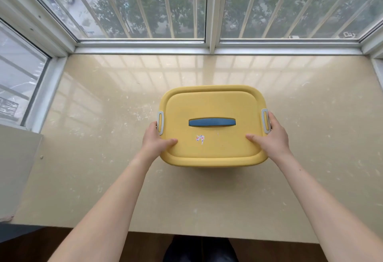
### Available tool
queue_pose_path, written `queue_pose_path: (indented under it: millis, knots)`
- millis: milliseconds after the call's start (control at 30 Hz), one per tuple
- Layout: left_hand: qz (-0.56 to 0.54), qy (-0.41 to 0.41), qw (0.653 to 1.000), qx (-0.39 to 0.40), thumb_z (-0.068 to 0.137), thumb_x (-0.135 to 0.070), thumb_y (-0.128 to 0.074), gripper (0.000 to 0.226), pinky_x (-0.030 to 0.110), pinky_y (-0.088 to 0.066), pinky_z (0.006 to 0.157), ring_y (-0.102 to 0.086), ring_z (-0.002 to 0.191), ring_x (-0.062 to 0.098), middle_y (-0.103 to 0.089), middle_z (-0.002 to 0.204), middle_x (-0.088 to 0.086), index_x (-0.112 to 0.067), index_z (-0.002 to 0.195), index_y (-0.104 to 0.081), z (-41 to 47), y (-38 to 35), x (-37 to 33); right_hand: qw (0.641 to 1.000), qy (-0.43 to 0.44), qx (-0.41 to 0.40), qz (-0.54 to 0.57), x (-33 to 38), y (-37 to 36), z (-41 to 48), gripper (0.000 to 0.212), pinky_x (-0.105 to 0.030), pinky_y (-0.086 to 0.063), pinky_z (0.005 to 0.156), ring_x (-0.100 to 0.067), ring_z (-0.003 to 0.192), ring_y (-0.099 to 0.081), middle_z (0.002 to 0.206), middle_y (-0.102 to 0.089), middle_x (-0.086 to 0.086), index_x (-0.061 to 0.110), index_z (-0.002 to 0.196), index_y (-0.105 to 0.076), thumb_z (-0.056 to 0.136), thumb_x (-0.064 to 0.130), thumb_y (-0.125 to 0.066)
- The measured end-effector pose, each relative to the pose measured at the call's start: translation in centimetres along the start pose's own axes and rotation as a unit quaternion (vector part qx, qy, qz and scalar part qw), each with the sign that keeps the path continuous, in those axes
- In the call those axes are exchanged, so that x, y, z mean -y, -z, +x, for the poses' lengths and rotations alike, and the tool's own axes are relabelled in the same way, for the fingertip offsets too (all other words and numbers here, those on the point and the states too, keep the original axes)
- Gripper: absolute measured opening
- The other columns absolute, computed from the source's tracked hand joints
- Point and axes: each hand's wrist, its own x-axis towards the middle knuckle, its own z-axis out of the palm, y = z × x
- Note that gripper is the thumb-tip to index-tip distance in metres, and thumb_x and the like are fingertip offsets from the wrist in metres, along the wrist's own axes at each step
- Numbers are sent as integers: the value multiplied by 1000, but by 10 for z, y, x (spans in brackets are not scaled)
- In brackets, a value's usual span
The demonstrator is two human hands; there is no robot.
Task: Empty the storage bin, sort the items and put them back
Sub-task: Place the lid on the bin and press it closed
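Observation:
A yellow storage bin [213, 104] sits on the beige windowsill, lid closed, with a blue handle [212, 122] across the lid's middle and a torn sticker below it. A grey latch [160, 122] is on its left side and another grey latch [265, 120] on its right. My left hand [156, 140] grips the bin's left edge, thumb on the lid, fingers by the left latch. My right hand [270, 137] grips the right edge the same way, fingers at the right latch. The contents are hidden under the lid.
The glossy beige sill [103, 137] stretches wide around the bin, bounded by a window frame [211, 46] at the back and left. Its front edge [207, 234] runs near my body, with dark floor below.

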Motion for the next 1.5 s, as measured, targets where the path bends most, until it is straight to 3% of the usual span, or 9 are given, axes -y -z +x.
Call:
queue_pose_path:
  millis: [167,333,467,600,733,867,1067,1367,1500]
  knots:
    - [-39,-9,998,-39,64,-25,-88,72,29,-48,81,-58,102,17,-59,116,-2,-19,126,-51,-48,24,14,999,37,14,-1,22,15,-34,102,-30,-37,108,-15,135,-43,150,-43,7,30,153,-29,70,25,-88]
    - [-68,-7,994,-85,60,-29,-89,79,33,-51,84,-58,102,16,-61,115,-3,-23,129,-51,-98,80,13,996,70,41,30,69,17,-79,93,-26,-39,100,-12,127,-48,144,-49,9,35,150,-36,72,23,-86]
    - [-76,-14,990,-121,64,-22,-87,72,23,-46,74,-59,99,13,-63,113,-4,-25,127,-53,-114,135,17,992,96,75,44,114,-10,-101,92,-25,-39,98,-5,117,-45,141,-50,8,35,149,-36,72,22,-86]
    - [-71,-2,987,-142,59,-32,-87,78,28,-48,79,-59,101,13,-62,115,-5,-26,128,-53,-103,204,32,987,121,92,51,162,-65,-111,93,-26,-39,96,-13,123,-48,142,-51,5,35,149,-36,73,21,-86]
    - [-61,-11,986,-153,52,-40,-82,86,39,-51,91,-59,106,15,-61,118,-7,-29,131,-51,-61,282,59,985,134,96,50,208,-143,-113,94,-28,-39,98,-19,129,-48,141,-53,3,33,150,-35,73,22,-86]
    - [-49,-17,989,-142,59,-29,-83,78,41,-50,93,-60,108,18,-61,119,-3,-23,130,-51,13,345,91,988,113,84,66,243,-237,-100,94,-29,-37,100,-21,132,-46,144,-51,1,31,151,-33,73,20,-85]
    - [-26,9,990,-141,71,-16,-83,89,38,-37,108,-48,127,22,-49,141,1,-13,147,-37,133,390,139,992,75,55,88,268,-356,-54,91,-29,-38,103,-20,131,-48,143,-52,0,28,150,-36,73,15,-84]
    - [-51,-4,988,-148,74,-14,-80,84,40,-38,108,-49,127,21,-51,141,0,-17,146,-38,249,393,162,995,94,9,44,280,-424,22,91,-32,-40,102,-21,127,-51,141,-54,0,29,151,-34,75,18,-83]
    - [-79,-36,983,-161,75,-12,-80,82,37,-36,109,-47,129,19,-49,143,0,-15,146,-38,284,398,152,984,171,-3,-50,290,-438,56,89,-36,-35,102,-31,128,-45,143,-50,-8,21,155,-22,84,24,-75]
